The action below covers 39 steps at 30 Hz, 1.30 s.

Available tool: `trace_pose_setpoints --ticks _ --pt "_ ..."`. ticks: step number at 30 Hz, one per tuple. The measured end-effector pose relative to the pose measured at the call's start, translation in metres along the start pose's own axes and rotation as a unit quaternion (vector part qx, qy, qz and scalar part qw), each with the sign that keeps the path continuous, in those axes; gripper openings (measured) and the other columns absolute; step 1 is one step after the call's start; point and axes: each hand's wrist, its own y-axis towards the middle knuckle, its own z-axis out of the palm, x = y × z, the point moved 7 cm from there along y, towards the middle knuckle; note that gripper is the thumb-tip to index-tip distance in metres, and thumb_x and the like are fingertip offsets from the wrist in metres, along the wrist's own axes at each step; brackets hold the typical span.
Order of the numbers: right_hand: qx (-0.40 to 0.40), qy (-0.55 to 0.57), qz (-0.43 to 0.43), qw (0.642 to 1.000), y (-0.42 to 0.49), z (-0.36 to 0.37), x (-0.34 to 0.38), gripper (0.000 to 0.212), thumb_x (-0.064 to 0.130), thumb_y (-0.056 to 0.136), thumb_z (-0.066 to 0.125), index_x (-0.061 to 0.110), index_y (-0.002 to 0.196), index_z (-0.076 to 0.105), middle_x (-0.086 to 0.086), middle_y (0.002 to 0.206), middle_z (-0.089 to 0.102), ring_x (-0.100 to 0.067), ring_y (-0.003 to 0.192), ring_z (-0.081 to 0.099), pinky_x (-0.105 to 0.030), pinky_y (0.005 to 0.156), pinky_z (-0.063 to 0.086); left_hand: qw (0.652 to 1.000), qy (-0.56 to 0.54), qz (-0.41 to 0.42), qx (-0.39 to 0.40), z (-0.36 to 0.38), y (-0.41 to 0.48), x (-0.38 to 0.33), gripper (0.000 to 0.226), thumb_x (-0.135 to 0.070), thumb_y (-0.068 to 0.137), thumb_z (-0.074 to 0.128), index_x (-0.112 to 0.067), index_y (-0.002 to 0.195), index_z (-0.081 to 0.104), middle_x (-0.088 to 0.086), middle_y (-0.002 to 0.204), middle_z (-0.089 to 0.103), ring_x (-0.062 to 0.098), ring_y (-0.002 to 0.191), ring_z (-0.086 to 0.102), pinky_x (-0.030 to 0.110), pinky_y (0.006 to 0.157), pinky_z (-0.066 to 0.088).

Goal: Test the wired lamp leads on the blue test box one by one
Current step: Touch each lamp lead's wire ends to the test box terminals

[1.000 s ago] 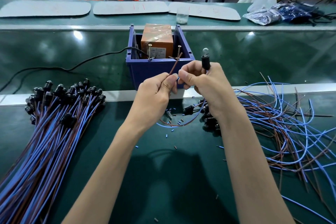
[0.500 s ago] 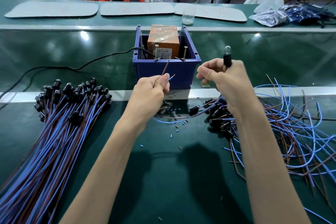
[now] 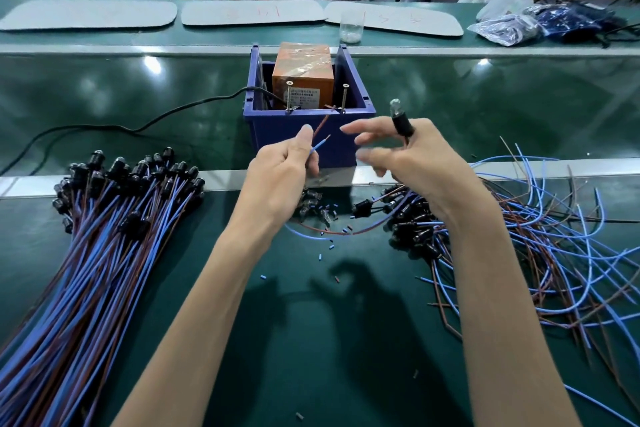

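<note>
While the left hand (image 3: 284,173) pinches a lead's wire ends (image 3: 320,143), one blue and one brown, between thumb and curled fingers at the centre of the frame, the right hand (image 3: 412,163) beside it stretches thumb and forefinger loosely apart and clamps a lamp (image 3: 401,120) upright between its farther fingers, clear bulb on top. The wire tips slant up in front of the blue test box (image 3: 273,135), just below its front rim and apart from the two screws (image 3: 289,95) standing there. An orange block (image 3: 303,69) sits inside the box, and a black cable (image 3: 138,126) runs from it toward the left edge. On the green desk (image 3: 311,340), a tidy bundle of leads (image 3: 104,246) fans across the lower left; a loose tangle of leads (image 3: 536,246) fills the right.
</note>
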Motion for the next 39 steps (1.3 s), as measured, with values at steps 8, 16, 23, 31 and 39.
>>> trace_pose_setpoints --ticks 8,16,23,31,39 --pt "-0.071 0.145 -0.030 0.986 0.000 -0.010 0.004 0.008 0.019 0.087 0.071 0.013 0.091 0.075 0.016 0.050 0.037 -0.001 0.039 0.030 -0.008 0.039 0.024 0.999 0.003 0.032 0.027 0.002 -0.001 -0.005 0.047 -0.038 0.102 0.041 -0.018 0.059 0.048 -0.012 0.041 0.031 0.004 0.041 0.027 0.018 0.041 0.023" --pt "-0.038 0.126 -0.028 0.991 -0.001 0.000 0.006 0.009 0.012 0.083 0.074 0.017 0.075 0.073 0.015 0.050 0.041 -0.002 0.040 0.030 -0.012 0.039 0.024 0.997 0.017 0.036 0.060 0.007 0.000 -0.004 0.048 -0.037 0.101 0.043 -0.019 0.058 0.052 -0.012 0.037 0.032 0.005 0.035 0.026 0.016 0.038 0.020" --pt "-0.042 0.103 -0.021 0.994 -0.001 0.001 0.006 0.013 0.011 0.081 0.075 0.015 0.070 0.070 0.014 0.048 0.039 -0.002 0.040 0.032 -0.009 0.041 0.026 0.998 0.030 0.030 0.056 0.007 0.000 -0.004 0.043 -0.036 0.101 0.044 -0.018 0.062 0.049 -0.014 0.040 0.039 0.004 0.038 0.031 0.017 0.041 0.023" --pt "-0.062 0.087 -0.055 0.993 -0.001 0.004 0.012 0.009 0.008 0.077 0.078 0.013 0.072 0.072 0.015 0.048 0.045 0.000 0.042 0.040 -0.007 0.044 0.032 0.989 0.086 0.082 0.085 0.015 -0.006 -0.012 0.039 -0.026 0.103 0.040 -0.020 0.066 0.050 -0.022 0.049 0.049 0.001 0.052 0.041 0.019 0.055 0.029" --pt "-0.046 0.079 -0.045 0.995 0.001 0.009 0.005 0.007 0.011 0.080 0.076 0.016 0.076 0.074 0.017 0.048 0.046 0.001 0.045 0.041 -0.006 0.046 0.032 0.986 0.109 0.079 0.095 0.015 -0.004 -0.008 0.042 -0.028 0.103 0.041 -0.020 0.062 0.050 -0.017 0.044 0.044 0.003 0.046 0.037 0.020 0.051 0.028"
